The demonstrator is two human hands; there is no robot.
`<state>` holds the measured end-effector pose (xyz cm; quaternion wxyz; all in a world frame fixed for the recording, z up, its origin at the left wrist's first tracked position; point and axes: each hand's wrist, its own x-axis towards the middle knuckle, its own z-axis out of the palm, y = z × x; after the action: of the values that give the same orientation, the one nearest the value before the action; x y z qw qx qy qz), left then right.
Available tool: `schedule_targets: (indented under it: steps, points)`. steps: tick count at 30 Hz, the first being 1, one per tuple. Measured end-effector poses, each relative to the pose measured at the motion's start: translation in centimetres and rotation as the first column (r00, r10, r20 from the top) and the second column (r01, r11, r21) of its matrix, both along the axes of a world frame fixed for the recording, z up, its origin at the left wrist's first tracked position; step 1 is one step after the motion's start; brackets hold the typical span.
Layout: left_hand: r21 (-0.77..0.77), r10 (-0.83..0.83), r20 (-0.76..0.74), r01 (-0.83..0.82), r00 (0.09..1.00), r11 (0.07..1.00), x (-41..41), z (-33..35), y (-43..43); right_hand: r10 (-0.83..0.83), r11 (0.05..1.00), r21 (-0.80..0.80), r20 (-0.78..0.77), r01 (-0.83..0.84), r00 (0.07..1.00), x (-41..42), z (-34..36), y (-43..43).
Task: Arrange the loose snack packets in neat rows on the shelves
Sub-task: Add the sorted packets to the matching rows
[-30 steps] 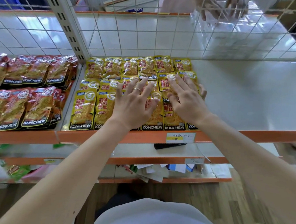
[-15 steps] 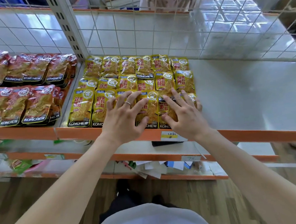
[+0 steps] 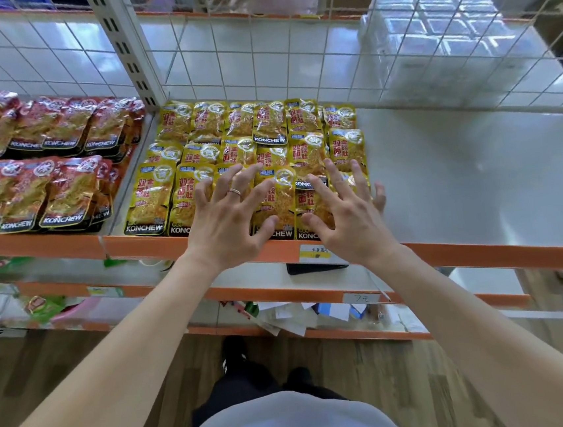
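I'd call it nearly done: yellow packets point(image 3: 260, 146) sit in three rows on the shelf point(image 3: 476, 177), red packets point(image 3: 44, 160) at 9 o'clock look tidy, and the front row is slightly skewed under left hand point(image 3: 229, 225) and right hand point(image 3: 346, 221), with fingers point(image 3: 335, 177) splayed and gripping nothing.

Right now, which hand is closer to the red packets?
Left. The left hand lies on the yellow packets, just right of the red packets; the right hand lies farther right on the same yellow block.
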<state>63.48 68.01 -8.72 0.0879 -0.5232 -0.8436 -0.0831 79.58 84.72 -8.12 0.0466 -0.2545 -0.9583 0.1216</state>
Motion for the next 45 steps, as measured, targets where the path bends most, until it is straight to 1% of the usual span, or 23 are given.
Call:
schedule_targets:
  steps: [3, 6, 12, 14, 16, 17, 18, 20, 22, 24, 26, 31, 34, 36, 38, 41, 43, 45]
  points:
    - [-0.020, 0.058, 0.016, -0.057, 0.998, 0.998, 0.1, 0.0, 0.0, 0.003, 1.000, -0.025, 0.101, -0.001, 0.995, -0.2, 0.0, 0.0]
    - [-0.059, 0.086, 0.006, -0.086, 0.996, 0.995, 0.4, 0.1, 0.1, 0.010, 0.999, -0.047, 0.139, -0.004, 0.990, -0.6, 0.0, -0.1]
    - [-0.040, 0.098, -0.011, -0.098, 0.995, 0.994, 0.4, 0.0, 0.2, 0.021, 0.997, -0.074, 0.121, -0.012, 0.992, -0.5, 0.3, -0.1]
    - [-0.013, 0.090, 0.001, -0.089, 0.996, 0.996, 0.4, -0.1, 0.2, 0.004, 0.997, -0.079, 0.056, 0.000, 0.998, -0.4, 0.4, 0.2]
    - [0.035, 0.113, 0.052, -0.115, 0.992, 0.993, -0.1, 0.1, 0.2, -0.031, 0.996, -0.082, -0.039, 0.028, 0.999, -0.9, 0.8, 1.2]
    - [0.054, 0.137, 0.080, -0.141, 0.987, 0.989, -0.5, 0.3, -0.1, -0.044, 0.995, -0.087, -0.061, 0.039, 0.997, -1.3, 1.1, 2.0]
    - [0.066, 0.159, 0.088, -0.165, 0.983, 0.984, -1.1, 0.5, -0.5, -0.057, 0.994, -0.092, -0.062, 0.051, 0.996, -1.9, 1.4, 2.8]
    - [0.060, 0.204, 0.068, -0.208, 0.977, 0.976, -2.5, 0.7, -1.8, -0.073, 0.992, -0.104, -0.010, 0.071, 0.997, -2.9, 1.6, 4.2]
    - [0.020, 0.245, 0.057, -0.247, 0.968, 0.969, -3.7, 0.5, -3.4, -0.065, 0.989, -0.130, 0.062, 0.072, 0.996, -3.5, 1.1, 4.8]
    - [-0.021, 0.269, 0.053, -0.269, 0.962, 0.963, -4.3, 0.3, -4.4, -0.049, 0.989, -0.137, 0.101, 0.062, 0.994, -3.7, 0.4, 4.7]
    - [-0.054, 0.278, 0.037, -0.276, 0.960, 0.960, -4.5, 0.2, -4.5, -0.053, 0.990, -0.127, 0.108, 0.067, 0.993, -3.9, 0.0, 4.4]
    - [-0.060, 0.282, 0.029, -0.280, 0.959, 0.958, -4.4, 0.0, -4.3, -0.072, 0.991, -0.101, 0.118, 0.085, 0.990, -4.3, -0.3, 4.0]
    - [-0.050, 0.270, 0.014, -0.269, 0.963, 0.962, -4.5, 0.0, -4.6, -0.081, 0.989, -0.116, 0.070, 0.088, 0.994, -3.8, 0.0, 3.7]
    - [-0.038, 0.260, 0.018, -0.260, 0.965, 0.965, -4.5, 0.0, -4.6, -0.067, 0.990, -0.125, 0.005, 0.067, 0.998, -3.1, 0.5, 2.8]
    - [-0.043, 0.242, 0.005, -0.242, 0.970, 0.969, -4.4, 0.0, -4.8, 0.000, 0.995, -0.095, -0.028, -0.003, 1.000, -2.4, 1.0, 1.4]
    - [-0.052, 0.234, -0.001, -0.234, 0.972, 0.971, -4.4, -0.1, -4.9, 0.105, 0.994, -0.036, 0.057, -0.103, 0.993, -2.0, 0.6, -0.6]
    - [-0.058, 0.238, 0.014, -0.237, 0.971, 0.970, -4.4, -0.1, -4.8, 0.109, 0.994, -0.015, 0.122, -0.108, 0.986, -2.1, 0.1, -1.0]
    - [-0.071, 0.246, 0.022, -0.244, 0.969, 0.967, -4.4, 0.0, -4.7, 0.090, 0.996, -0.002, 0.139, -0.091, 0.986, -2.4, -0.1, -1.1]
